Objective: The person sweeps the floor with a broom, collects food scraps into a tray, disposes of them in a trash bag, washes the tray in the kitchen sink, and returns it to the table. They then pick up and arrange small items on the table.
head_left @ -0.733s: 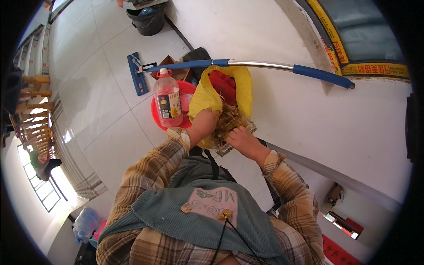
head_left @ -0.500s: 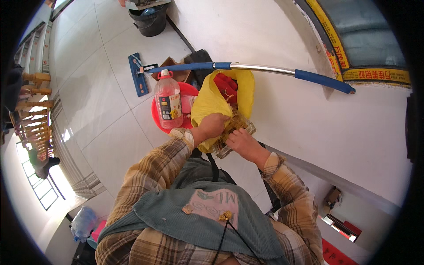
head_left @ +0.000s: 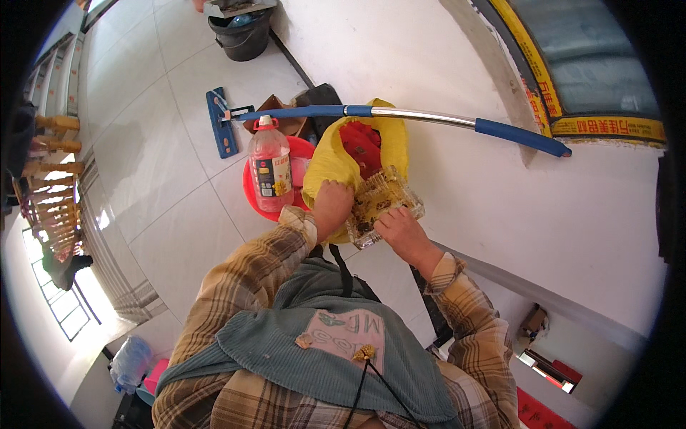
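Observation:
A clear, square glass ashtray (head_left: 386, 187) with brownish-yellow residue and dark bits in it is held by its near right rim in my right hand (head_left: 406, 232), fingers closed. It is tilted at the mouth of a yellow plastic bag (head_left: 330, 159). My left hand (head_left: 334, 206) is closed on the near left edge of that bag; the fingertips are partly hidden. Inside the bag's open mouth lies crumpled red material (head_left: 363, 146).
Left of the bag, a large clear bottle (head_left: 271, 166) with a red cap stands at a red basin (head_left: 251, 191). A flat mop (head_left: 223, 125) has its long blue-and-silver handle (head_left: 421, 114) crossing beyond the bag. A black bucket (head_left: 244, 43) stands farther back, and a white wall (head_left: 514, 222) rises at right.
The ashtray has turned so its inside faces up more and shows more fully. My left hand has drawn back from it toward the near left, onto the bag's edge.

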`<state>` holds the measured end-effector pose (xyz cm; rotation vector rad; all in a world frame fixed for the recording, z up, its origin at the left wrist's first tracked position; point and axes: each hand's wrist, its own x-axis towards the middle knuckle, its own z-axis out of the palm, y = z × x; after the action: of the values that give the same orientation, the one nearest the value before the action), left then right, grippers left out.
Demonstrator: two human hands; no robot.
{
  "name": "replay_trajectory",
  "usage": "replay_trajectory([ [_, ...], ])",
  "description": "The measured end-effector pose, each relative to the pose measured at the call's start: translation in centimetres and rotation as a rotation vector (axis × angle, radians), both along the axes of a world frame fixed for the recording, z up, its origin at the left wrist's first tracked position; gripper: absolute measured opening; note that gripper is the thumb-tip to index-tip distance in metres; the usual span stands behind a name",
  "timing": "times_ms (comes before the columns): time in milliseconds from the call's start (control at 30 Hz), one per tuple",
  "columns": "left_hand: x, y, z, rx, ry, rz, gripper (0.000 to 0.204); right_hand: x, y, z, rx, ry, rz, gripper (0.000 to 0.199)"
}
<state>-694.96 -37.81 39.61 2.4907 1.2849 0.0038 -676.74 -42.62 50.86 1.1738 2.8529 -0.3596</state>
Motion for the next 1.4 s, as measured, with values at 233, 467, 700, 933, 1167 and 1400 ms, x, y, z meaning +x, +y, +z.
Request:
replay_trajectory([
  [233, -0.3, 1.0, 1.5, -0.511, -0.485, 0.040, 0.029, 0.3, 0.1, -0.5, 0.010, 0.048, 0.019, 0.007],
  [467, -0.9, -0.5, 0.5, -0.888, -0.642, -0.155, 0.029, -0.6, 0.5, -1.3, 0.025, 0.000, 0.054, 0.005],
  [700, -1.6, -0.9, 0.7, -0.439, -0.185, -0.339, 0.020, -0.1, 0.3, -1.1, -0.005, 0.001, 0.082, 0.006],
  [933, -1.0, -0.2, -1.0, -0.063, 0.084, -0.248, 0.014, -0.7, -0.1, -0.4, 0.023, 0.035, 0.011, 0.007],
  [1167, -1.3, 1.0, 1.9, -0.019, -0.101, 0.113, 0.018, -0.3, 0.0, -0.2, 0.003, 0.025, -0.047, 0.006],
  [1400, -2.7, 0.0, 0.1, -0.294, -0.124, -0.181, 0.020, -1.2, 0.4, 0.1, 0.042, 0.040, 0.005, 0.006],
])
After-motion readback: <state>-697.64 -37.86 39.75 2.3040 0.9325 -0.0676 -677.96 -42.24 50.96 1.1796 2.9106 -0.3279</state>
